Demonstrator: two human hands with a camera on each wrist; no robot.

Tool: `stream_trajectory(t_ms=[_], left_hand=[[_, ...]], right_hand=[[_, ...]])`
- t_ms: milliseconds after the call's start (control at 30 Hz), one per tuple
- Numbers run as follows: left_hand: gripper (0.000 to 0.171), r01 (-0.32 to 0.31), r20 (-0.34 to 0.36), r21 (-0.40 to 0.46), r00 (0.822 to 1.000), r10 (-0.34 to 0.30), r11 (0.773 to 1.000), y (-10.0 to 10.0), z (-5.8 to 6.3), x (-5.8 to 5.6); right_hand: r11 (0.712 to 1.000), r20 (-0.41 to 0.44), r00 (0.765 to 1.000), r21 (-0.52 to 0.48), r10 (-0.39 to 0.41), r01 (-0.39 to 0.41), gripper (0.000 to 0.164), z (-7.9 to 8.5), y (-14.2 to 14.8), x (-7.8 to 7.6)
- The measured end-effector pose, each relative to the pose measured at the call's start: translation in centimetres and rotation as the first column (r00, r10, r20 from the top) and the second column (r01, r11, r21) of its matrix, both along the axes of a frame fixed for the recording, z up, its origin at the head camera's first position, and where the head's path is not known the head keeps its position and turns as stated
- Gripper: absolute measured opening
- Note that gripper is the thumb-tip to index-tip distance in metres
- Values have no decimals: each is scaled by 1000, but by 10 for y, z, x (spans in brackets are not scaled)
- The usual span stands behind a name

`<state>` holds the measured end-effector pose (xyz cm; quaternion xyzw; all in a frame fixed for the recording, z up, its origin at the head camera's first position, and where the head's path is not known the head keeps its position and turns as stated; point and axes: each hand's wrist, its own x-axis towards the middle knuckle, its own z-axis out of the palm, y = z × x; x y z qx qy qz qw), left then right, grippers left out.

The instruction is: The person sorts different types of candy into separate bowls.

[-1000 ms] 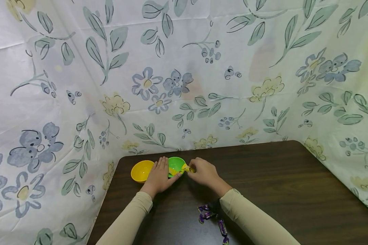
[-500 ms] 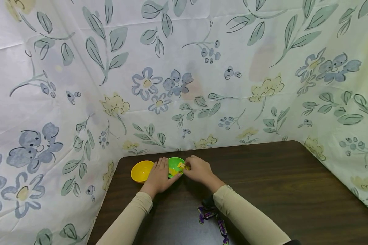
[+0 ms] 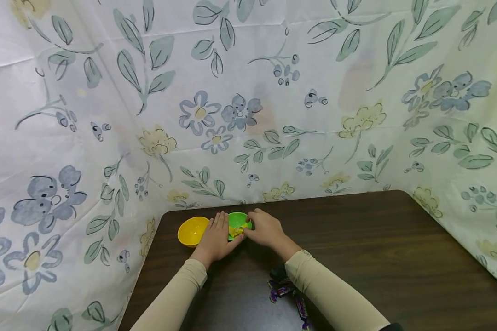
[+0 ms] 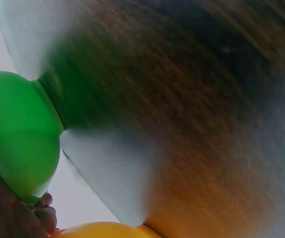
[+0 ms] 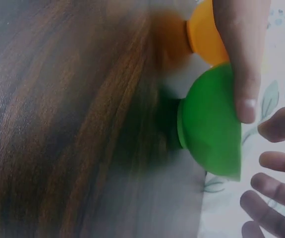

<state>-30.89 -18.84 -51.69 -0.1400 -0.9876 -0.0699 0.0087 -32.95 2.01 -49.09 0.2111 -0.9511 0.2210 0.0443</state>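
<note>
A green bowl (image 3: 238,217) stands near the table's far edge with yellow-wrapped candy (image 3: 237,231) inside it. My left hand (image 3: 213,239) lies along the bowl's left side, fingers straight and thumb stretched along the near rim. Over the bowl's right rim is my right hand (image 3: 267,230). In the right wrist view its fingers (image 5: 276,191) are spread beside the rim with nothing between them. The green bowl's outer wall (image 4: 23,134) shows in the left wrist view, with left fingertips beside it. A yellow bowl (image 3: 190,232) sits just left of the left hand.
Several purple-wrapped candies (image 3: 281,291) lie on the dark wood table (image 3: 377,257), close to the right forearm. Beside them a black object (image 3: 278,272) shows partly under that forearm. A flower-patterned cloth (image 3: 273,115) hangs behind the table and at its sides.
My right hand has moved left to the green bowl and let go of a yellow-wrapped candy, which now lies inside. The left hand has stayed at the bowl.
</note>
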Motion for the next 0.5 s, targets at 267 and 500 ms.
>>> stream_trajectory(t_ms=[267,500], left_hand=[[109,-6,-2,1,1000,6,1000,0,1,0],[109,-10,7,-2,1000,10,1000,1,0,0]], right_hand=[[999,-22,999,0,34,-34,32,6,12,8],[999,-43,998,0,43,-43,24,8,31,19]])
